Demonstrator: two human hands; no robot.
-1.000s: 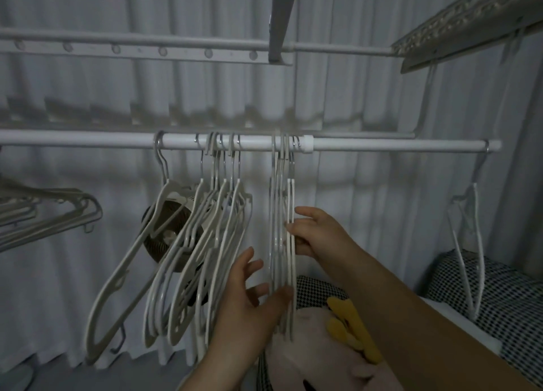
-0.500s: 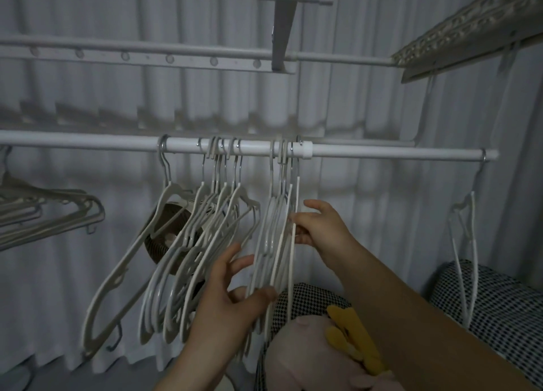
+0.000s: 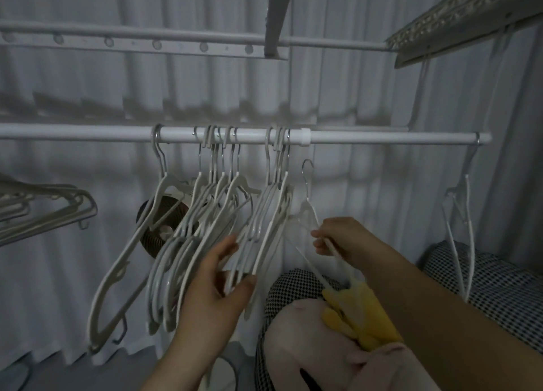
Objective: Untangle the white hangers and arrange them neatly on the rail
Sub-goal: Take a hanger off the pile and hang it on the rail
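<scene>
A white rail (image 3: 367, 138) runs across the view with several white hangers on it. One hanger (image 3: 141, 238) hangs alone at the left, beside a tight bunch (image 3: 205, 229). A smaller group (image 3: 270, 214) hangs near the rail's collar. My left hand (image 3: 217, 279) grips the lower ends of that group between thumb and fingers, swinging them leftward. My right hand (image 3: 338, 238) pinches the shoulder of a single hanger (image 3: 307, 211) held off the rail, its metal hook free below the bar. Another hanger (image 3: 461, 232) hangs at the rail's far right end.
More hangers (image 3: 44, 208) jut in at the left edge. A round brown fan (image 3: 158, 229) sits behind the bunch. Below are a checkered cushion (image 3: 484, 282), a pink and yellow plush toy (image 3: 338, 332) and an upper rail (image 3: 132, 38). White curtain hangs behind.
My right hand has lifted one hanger off the rail and drawn it rightward. My left hand pulled the remaining group's lower ends to the left.
</scene>
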